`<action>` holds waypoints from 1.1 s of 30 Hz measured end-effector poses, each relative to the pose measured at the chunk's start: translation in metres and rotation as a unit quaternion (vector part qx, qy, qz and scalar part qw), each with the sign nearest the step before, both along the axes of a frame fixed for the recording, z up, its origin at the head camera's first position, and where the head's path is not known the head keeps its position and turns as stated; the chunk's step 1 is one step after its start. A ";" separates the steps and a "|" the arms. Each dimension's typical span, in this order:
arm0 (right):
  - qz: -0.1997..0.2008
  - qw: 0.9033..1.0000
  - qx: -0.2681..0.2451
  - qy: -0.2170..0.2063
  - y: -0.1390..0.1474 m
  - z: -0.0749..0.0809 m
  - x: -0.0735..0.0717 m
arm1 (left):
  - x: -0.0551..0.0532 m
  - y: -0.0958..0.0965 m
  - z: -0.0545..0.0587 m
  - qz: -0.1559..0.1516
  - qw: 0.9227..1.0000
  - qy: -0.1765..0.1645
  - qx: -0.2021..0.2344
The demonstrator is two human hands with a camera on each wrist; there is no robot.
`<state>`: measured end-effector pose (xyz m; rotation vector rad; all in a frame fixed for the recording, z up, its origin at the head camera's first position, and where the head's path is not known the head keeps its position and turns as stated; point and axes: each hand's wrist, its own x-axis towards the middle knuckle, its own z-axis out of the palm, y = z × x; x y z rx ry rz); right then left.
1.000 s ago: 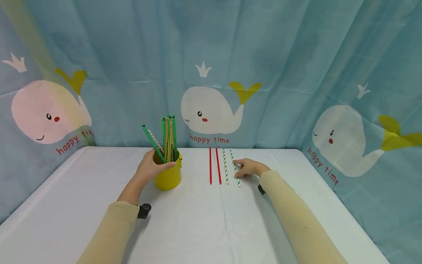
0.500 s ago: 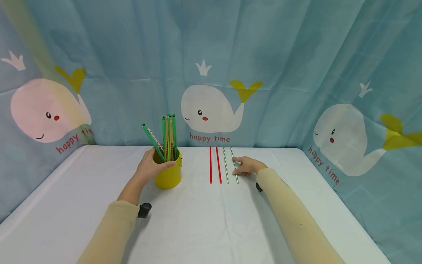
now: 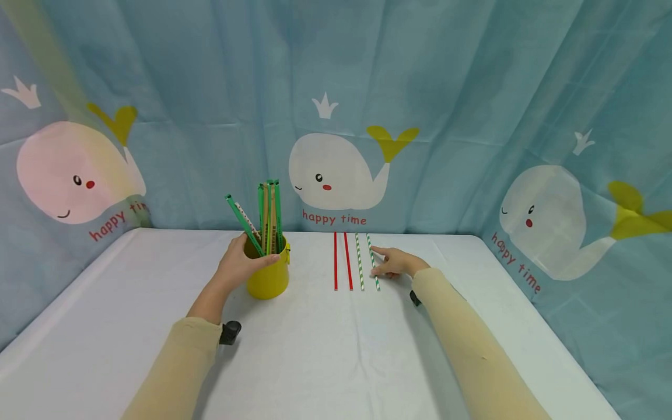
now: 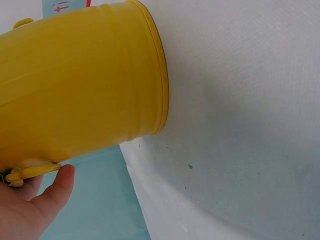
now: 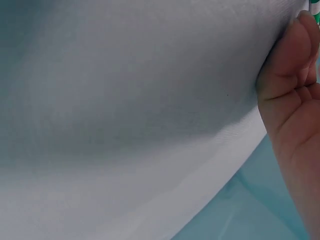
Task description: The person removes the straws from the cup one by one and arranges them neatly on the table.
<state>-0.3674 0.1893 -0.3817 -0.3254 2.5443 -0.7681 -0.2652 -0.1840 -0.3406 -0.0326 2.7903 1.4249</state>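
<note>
In the head view my left hand holds a yellow bucket at its rim, thumb in front. Several slim green and tan sticks stand in it, one green one leaning left. The left wrist view has fingertips at the bucket's yellow handle. My right hand rests by a green-and-white striped straw, index finger and thumb touching it at two places along its length. Left of it lie a second striped straw and two red straws, roughly side by side.
A white cloth covers the table. Behind and at the sides hangs a blue curtain printed with whales. The straws' far ends lie near the table's back edge.
My right hand has shifted the rightmost striped straw slightly away and left, so its near end lies about level with the others. My left hand stays at the bucket.
</note>
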 end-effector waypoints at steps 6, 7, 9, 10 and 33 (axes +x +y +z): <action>0.002 1.000 0.005 0.012 0.000 -0.004 0.001 | -0.001 -0.001 -0.001 -0.007 1.000 0.009 0.002; 0.002 1.000 0.007 0.012 0.001 -0.004 0.001 | -0.001 -0.001 -0.001 -0.007 1.000 0.010 0.002; 0.000 1.000 0.011 0.011 0.001 -0.004 0.001 | 0.000 -0.001 -0.001 -0.008 1.000 0.011 0.002; -0.003 1.000 0.012 0.009 0.001 -0.004 0.001 | 0.000 -0.001 -0.001 -0.008 1.000 0.011 0.002; -0.020 0.999 0.008 0.031 -0.007 -0.002 0.011 | -0.004 -0.002 -0.005 -0.005 1.000 0.009 0.008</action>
